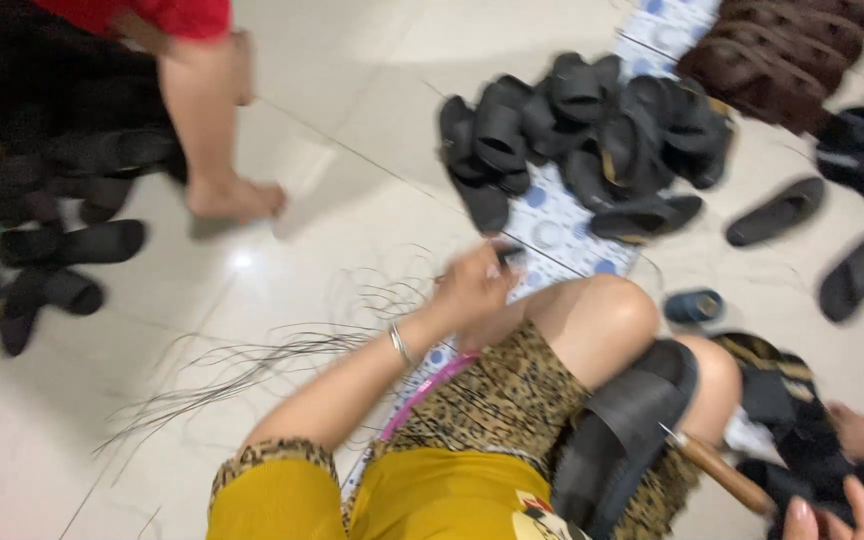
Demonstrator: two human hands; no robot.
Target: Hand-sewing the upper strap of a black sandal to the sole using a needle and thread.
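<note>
While the view tilts down over a pale tiled floor (332,90), we see first the largest things: a heap of black slide sandals (582,135) piled on a blue-and-white patterned mat (562,225), with a stack of brown sandals (782,55) at the upper right and more dark sandals (62,250) lying along the left edge. Another person's bare foot (237,198) stands on the tiles at upper left, below a red garment. Nearer to us, our own bent knees (602,315) show above leopard-print shorts and a yellow top, and one black sandal (622,430) rests across our lap against the right knee. A bundle of thin dark threads (252,365) fans out over the floor to the left of our forearm. Our left hand (472,285), with a silver bangle (399,343) on the wrist, is raised over the mat with its fingers drawn together, pinching a small dark piece (510,255) that is too blurred to identify. Our right hand (852,510) shows only as fingertips at the bottom right corner, just beside the wooden handle of an awl (717,470) whose metal tip touches the sandal on the lap; we cannot tell whether that hand is gripping it. A small spool of dark blue thread (694,306) sits on the floor beyond the knee.
</note>
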